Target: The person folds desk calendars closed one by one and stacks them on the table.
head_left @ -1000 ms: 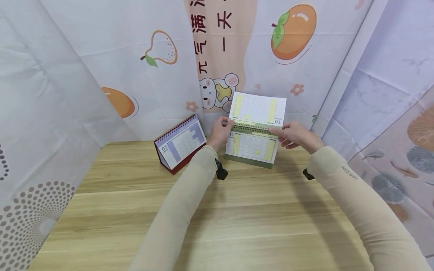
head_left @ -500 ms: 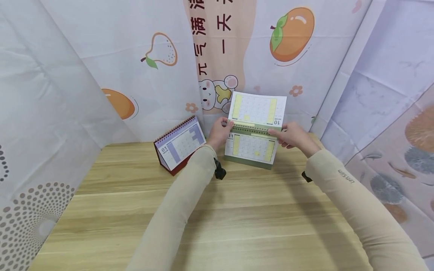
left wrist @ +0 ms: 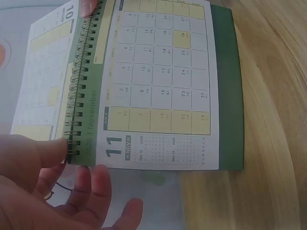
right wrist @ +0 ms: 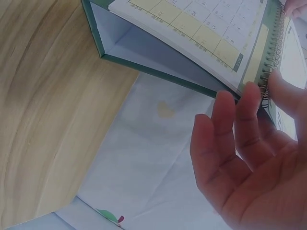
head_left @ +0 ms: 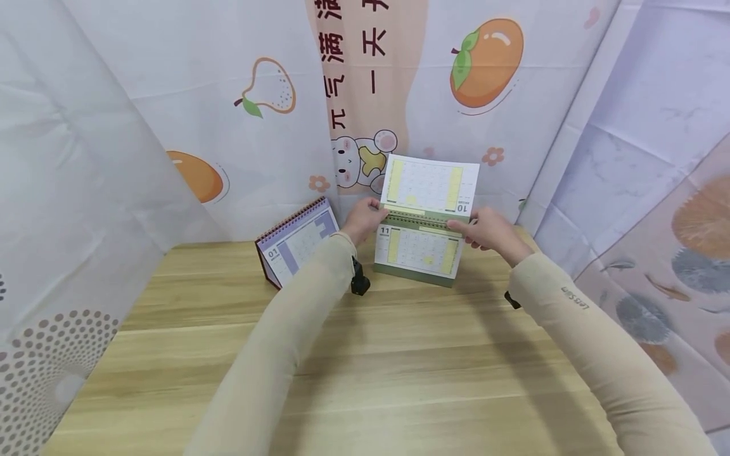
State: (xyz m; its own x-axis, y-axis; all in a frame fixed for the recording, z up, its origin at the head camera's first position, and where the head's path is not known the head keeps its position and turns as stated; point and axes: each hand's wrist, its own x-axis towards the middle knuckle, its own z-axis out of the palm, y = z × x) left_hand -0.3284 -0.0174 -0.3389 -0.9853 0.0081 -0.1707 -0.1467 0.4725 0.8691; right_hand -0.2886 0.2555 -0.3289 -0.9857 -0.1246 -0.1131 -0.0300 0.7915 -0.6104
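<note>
A green desk calendar [head_left: 422, 246] stands tilted near the back of the table. Its November page faces front, while the October page [head_left: 431, 185] lies flipped up behind the spiral binding [left wrist: 79, 91]. At the left end of the binding, my left hand [head_left: 365, 220] pinches the calendar, thumb on the page side. My right hand [head_left: 489, 229] grips the opposite end between thumb and fingers. In the right wrist view, the stand's hollow side [right wrist: 144, 48] shows, and the other fingers spread below it. Left of my left hand is a purple desk calendar [head_left: 299, 240] showing 01, partly covered by my left sleeve.
Behind the calendars hangs a printed fabric backdrop [head_left: 228, 44] with fruit drawings. More fabric [head_left: 644, 145] closes off the right side. The wooden table [head_left: 399, 367] stretches toward me from both calendars.
The head view has shifted slightly. My left forearm now covers more of the purple calendar, hiding its red base. Both hands keep their hold on the green calendar, whose pages look unchanged.
</note>
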